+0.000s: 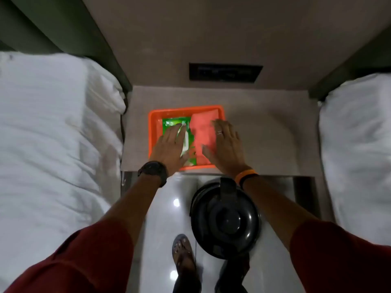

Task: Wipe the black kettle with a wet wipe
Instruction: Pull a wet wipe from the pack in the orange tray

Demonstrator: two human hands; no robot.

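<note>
1. Narrow gap between two white beds; glossy pale floor (160, 208) below, beige counter (264, 132) against the far wall. Landmark for all places: the orange tray (151, 132) on the counter.

2. Nearest to the camera, well short of the tray: a sandalled foot (183, 254) on the floor, maroon sleeves at both lower corners.

3. Just short of the tray, below the counter's front edge: the black kettle (225, 218), seen from above, lid on, handle pointing toward the tray. Whether it stands on the floor or on something low, cannot tell. No hand touches it. No wipe on it.

4. Over the tray's left half: left hand (169, 148), dark watch on the wrist, fingers (174, 133) loosely spread, lying on a green wet-wipe pack (172, 123). A white strip (185, 142) shows beside the thumb, either a wipe drawn partway out or the pack's flap; blur prevents saying which. Nothing visibly pinched.

5. Over the tray's right half: right hand (225, 144), ring on one finger, orange band at the wrist, fingers flat and wide, holding nothing, above a pinkish-orange sheet or cloth (203, 127).

6. Beyond the tray: dark wall panel (226, 72).

7. Progress, as judgement: very early. Pack reached, wipe not yet clearly free. Left to do: pull a wipe out, bring it to the kettle, wipe the whole body and lid.
</note>
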